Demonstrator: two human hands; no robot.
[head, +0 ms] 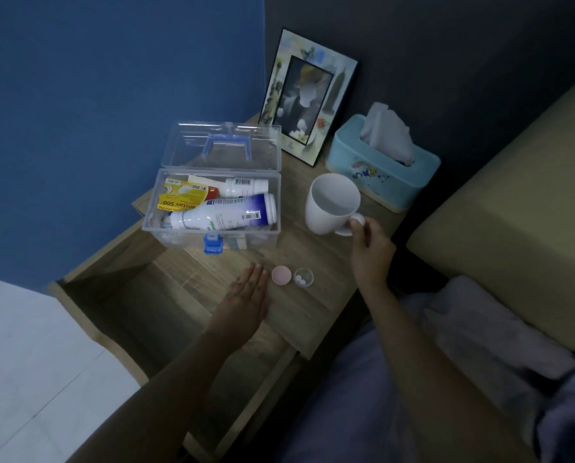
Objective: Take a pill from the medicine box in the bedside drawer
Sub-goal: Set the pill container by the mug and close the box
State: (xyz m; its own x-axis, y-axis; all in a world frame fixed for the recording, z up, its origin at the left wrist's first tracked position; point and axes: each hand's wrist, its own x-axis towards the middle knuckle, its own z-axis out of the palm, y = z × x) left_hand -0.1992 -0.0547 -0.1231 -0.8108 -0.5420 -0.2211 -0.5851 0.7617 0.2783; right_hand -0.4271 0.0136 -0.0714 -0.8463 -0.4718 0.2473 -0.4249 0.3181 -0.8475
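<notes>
Right hand point(370, 246) on mug point(332, 203) handle (box point(176, 199): "500")

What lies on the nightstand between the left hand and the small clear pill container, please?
In the head view, only the pink cap lies between the left hand and the pill container.

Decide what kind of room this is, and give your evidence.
Probably a bedroom: a wooden bedside table with its drawer open stands beside a bed, bearing a tissue box and photo frame.

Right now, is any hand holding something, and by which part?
The right hand holds the white ceramic mug by its handle. The left hand lies flat on the wooden bedside table, holding nothing.
</notes>
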